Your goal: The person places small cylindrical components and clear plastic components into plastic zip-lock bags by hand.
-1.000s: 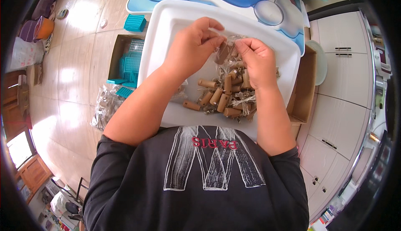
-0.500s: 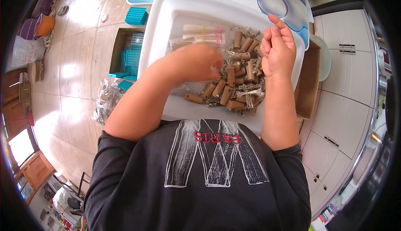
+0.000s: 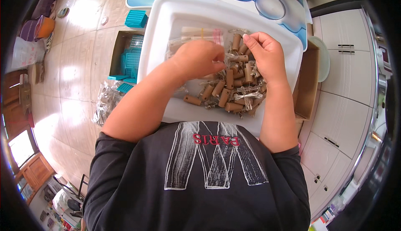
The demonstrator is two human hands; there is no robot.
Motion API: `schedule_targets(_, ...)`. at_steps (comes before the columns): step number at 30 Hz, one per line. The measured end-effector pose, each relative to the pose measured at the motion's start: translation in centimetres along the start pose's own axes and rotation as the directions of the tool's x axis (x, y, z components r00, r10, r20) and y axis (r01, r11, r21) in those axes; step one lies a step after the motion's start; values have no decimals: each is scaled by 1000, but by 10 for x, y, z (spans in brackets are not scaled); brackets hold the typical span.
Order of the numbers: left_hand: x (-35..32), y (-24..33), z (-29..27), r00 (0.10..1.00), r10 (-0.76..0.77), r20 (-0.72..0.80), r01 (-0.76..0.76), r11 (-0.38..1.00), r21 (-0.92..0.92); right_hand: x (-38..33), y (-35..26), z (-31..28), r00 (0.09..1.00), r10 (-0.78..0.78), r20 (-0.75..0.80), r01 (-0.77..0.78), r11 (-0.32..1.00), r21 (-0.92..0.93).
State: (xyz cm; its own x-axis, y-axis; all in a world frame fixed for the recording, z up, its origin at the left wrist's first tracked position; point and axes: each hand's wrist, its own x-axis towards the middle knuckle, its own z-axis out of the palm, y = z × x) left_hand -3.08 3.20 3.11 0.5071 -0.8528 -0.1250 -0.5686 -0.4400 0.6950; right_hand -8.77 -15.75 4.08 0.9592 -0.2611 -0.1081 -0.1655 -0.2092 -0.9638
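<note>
Brown cylinders (image 3: pixel 229 79), long axes in mixed directions

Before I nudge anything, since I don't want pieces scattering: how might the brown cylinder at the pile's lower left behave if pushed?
The brown cylinder may well roll, as it is round-sided and lies on its side. It is probably stiff, given its clean, straight outline. Pushed rightward, it could soon stop against the pile of similar cylinders.

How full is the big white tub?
The white tub is partly full: brown cork-shaped cylinders lie heaped inside, with clear plastic bags, while its far wall shows bare white.
</note>
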Motion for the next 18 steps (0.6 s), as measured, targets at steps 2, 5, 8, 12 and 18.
schedule_targets(2,6,14,11,983,-115,-139,124,991,58,1,2,1,1000,-13,-5,13,1000,0)
schedule_targets(5,7,24,19,984,-111,-137,138,969,205,-1,2,1,999,19,26,-14,981,-194)
schedule_targets(8,6,22,20,988,-136,-72,150,957,249,-8,-10,5,992,73,107,-3,837,-547)
schedule_targets(12,6,21,19,983,-184,5,180,964,196,-7,5,5,975,-34,220,195,605,-772)
schedule_targets(18,9,27,21,962,-272,32,267,957,112,-3,-5,-1,986,51,157,38,854,-518)
